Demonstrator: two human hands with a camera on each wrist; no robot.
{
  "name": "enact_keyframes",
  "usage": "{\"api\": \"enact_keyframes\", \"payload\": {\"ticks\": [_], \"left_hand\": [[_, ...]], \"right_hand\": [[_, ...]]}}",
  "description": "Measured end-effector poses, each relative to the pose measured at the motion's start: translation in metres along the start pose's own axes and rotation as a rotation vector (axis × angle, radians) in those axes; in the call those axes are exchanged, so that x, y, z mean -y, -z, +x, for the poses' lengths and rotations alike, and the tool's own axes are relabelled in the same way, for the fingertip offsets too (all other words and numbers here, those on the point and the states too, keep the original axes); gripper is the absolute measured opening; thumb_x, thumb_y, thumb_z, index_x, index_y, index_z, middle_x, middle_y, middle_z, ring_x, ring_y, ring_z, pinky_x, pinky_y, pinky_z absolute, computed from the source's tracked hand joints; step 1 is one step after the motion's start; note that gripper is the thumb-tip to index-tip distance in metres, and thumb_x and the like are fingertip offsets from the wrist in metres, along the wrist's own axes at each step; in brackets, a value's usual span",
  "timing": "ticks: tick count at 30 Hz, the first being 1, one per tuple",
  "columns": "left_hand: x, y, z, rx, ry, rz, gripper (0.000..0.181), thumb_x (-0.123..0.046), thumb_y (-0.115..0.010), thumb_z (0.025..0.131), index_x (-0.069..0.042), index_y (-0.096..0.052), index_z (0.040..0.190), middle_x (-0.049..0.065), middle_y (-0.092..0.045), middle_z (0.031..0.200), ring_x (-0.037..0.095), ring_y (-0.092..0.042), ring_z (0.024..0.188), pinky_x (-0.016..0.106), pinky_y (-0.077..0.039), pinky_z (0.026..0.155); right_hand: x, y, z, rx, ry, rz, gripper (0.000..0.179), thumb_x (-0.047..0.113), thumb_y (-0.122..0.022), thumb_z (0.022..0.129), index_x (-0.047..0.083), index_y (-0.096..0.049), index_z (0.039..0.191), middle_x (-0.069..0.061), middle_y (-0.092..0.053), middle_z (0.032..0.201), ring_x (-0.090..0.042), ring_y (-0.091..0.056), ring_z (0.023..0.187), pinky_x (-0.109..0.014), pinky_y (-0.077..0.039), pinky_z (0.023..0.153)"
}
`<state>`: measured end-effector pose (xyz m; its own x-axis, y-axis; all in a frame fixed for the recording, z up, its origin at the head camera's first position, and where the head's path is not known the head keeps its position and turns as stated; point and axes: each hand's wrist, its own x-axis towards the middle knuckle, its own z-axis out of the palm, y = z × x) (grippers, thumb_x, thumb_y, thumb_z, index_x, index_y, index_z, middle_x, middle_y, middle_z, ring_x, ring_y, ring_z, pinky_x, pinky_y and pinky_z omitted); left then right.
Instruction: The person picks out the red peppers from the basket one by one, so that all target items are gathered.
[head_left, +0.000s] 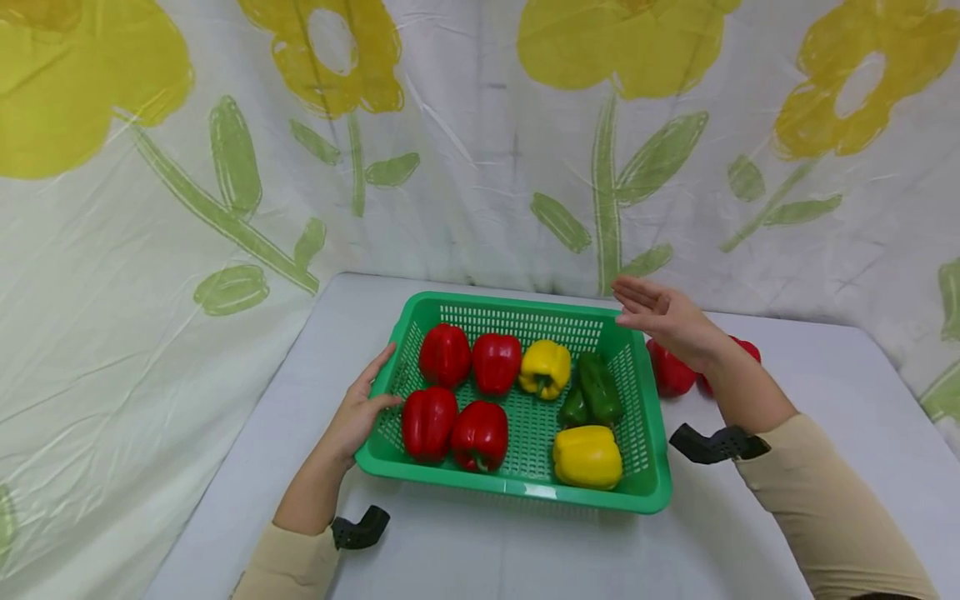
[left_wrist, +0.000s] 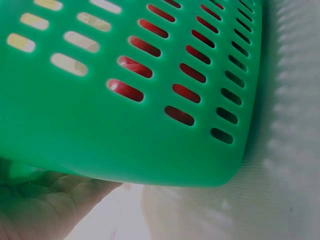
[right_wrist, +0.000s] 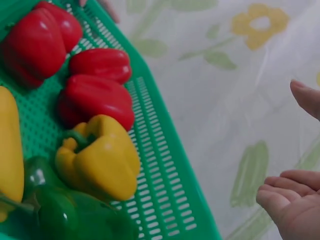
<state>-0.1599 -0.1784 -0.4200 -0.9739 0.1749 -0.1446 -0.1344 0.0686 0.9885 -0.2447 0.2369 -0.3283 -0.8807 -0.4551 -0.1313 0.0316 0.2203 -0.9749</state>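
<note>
A green plastic basket (head_left: 525,492) with slotted sides holds several red bell peppers (head_left: 497,363), two yellow bell peppers (head_left: 587,457) and green peppers (head_left: 598,388). At the basket's left rim, my left hand (head_left: 352,423) holds on, thumb over the edge and fingers along the outside. The left wrist view shows those fingers (left_wrist: 75,192) at the rim, partly hidden by the basket wall. My right hand (head_left: 675,323) is raised by the back right corner, fingers extended and thumb apart. Nothing lies in its palm (right_wrist: 305,212) in the right wrist view.
More red peppers (head_left: 672,371) sit on the white table (head_left: 810,375) just right of the basket, partly hidden behind the right hand and wrist. A white cloth (head_left: 465,208) printed with yellow flowers hangs behind the table and along its left side.
</note>
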Motion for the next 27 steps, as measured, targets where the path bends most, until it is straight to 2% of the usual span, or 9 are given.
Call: {"api": "enact_keyframes", "payload": {"ticks": [3, 11, 17, 27], "left_hand": [[0.000, 0.000, 0.000, -0.003, 0.004, -0.002, 0.074, 0.004, -0.043, 0.088, -0.029, -0.017, 0.150, 0.001, -0.014, 0.157, 0.030, -0.026, 0.140, 0.046, -0.032, 0.106], [0.001, 0.000, 0.000, -0.005, 0.004, -0.005, 0.075, 0.004, -0.043, 0.088, -0.029, -0.017, 0.150, 0.001, -0.014, 0.157, 0.029, -0.025, 0.140, 0.046, -0.032, 0.106], [0.001, 0.000, 0.001, 0.003, -0.009, 0.000, 0.075, 0.005, -0.042, 0.087, -0.028, -0.016, 0.150, 0.002, -0.015, 0.157, 0.029, -0.026, 0.140, 0.045, -0.032, 0.106], [0.000, 0.000, 0.000, -0.001, -0.005, -0.001, 0.074, 0.004, -0.042, 0.088, -0.027, -0.016, 0.150, 0.003, -0.015, 0.157, 0.031, -0.026, 0.140, 0.047, -0.032, 0.106]], "right_hand": [[0.001, -0.008, 0.006, 0.045, 0.019, 0.009, 0.070, 0.010, -0.054, 0.093, 0.002, -0.013, 0.148, -0.018, -0.012, 0.155, -0.032, -0.012, 0.143, -0.012, -0.039, 0.097], [-0.001, -0.028, 0.022, 0.184, 0.020, 0.030, 0.075, 0.007, -0.059, 0.089, 0.002, -0.014, 0.149, -0.015, -0.012, 0.156, -0.029, -0.011, 0.144, -0.015, -0.041, 0.097], [-0.002, -0.040, 0.034, 0.289, 0.039, 0.056, 0.076, 0.007, -0.061, 0.087, 0.004, -0.016, 0.149, -0.014, -0.014, 0.156, -0.029, -0.011, 0.144, -0.019, -0.038, 0.101], [-0.004, -0.052, 0.045, 0.372, 0.092, 0.096, 0.078, 0.005, -0.064, 0.084, -0.002, -0.018, 0.147, -0.021, -0.014, 0.154, -0.035, -0.012, 0.142, -0.017, -0.035, 0.103]]}}
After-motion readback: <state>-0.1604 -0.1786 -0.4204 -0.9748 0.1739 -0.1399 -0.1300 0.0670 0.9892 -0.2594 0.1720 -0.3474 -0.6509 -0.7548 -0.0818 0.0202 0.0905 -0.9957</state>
